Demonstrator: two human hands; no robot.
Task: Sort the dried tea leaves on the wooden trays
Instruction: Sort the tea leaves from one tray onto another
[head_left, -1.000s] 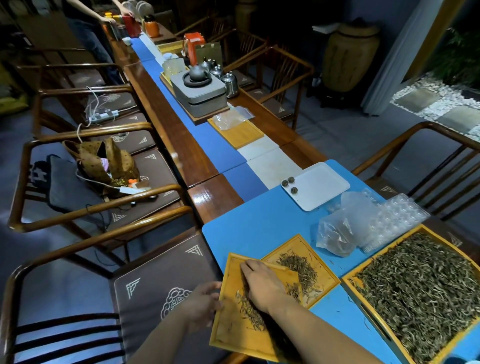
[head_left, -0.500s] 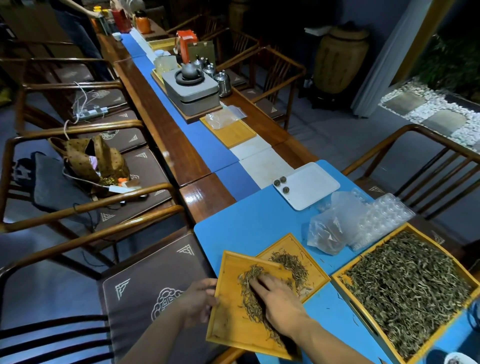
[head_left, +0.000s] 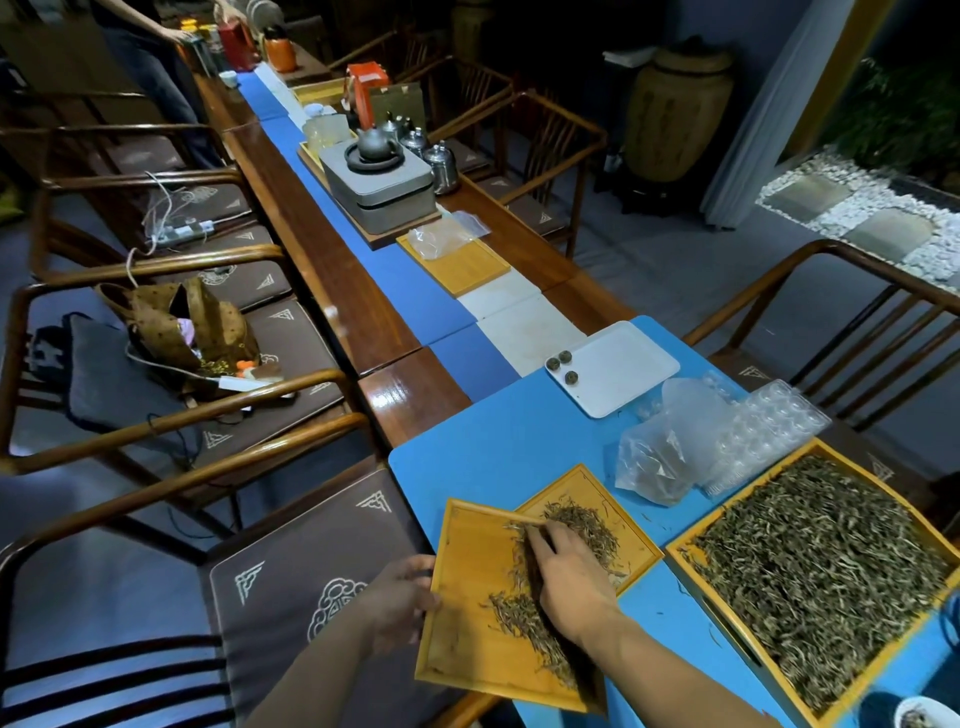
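A small wooden tray (head_left: 467, 613) lies tilted over the table's near edge, its far rim resting on a second small tray (head_left: 631, 540). Dried tea leaves (head_left: 519, 618) run in a streak down the near tray, and a small heap (head_left: 587, 522) lies in the second one. My left hand (head_left: 400, 597) grips the near tray's left rim. My right hand (head_left: 569, 579) rests flat on the leaves, fingers pointing toward the far rim. A large wooden tray (head_left: 696, 571) full of tea leaves (head_left: 826, 566) sits to the right.
Clear plastic bags (head_left: 660, 457) and a blister mould (head_left: 769, 431) lie behind the trays. A white plate (head_left: 623, 369) holds three tea balls (head_left: 563, 364). Farther along stand a tea set (head_left: 379, 176) and another wooden tray (head_left: 457, 265). Chairs (head_left: 291, 561) line both sides. A person (head_left: 156, 57) stands at the far end.
My right hand has slid back along the near tray and forward again, spreading the leaves into a longer streak. My left hand has kept its hold on the rim.
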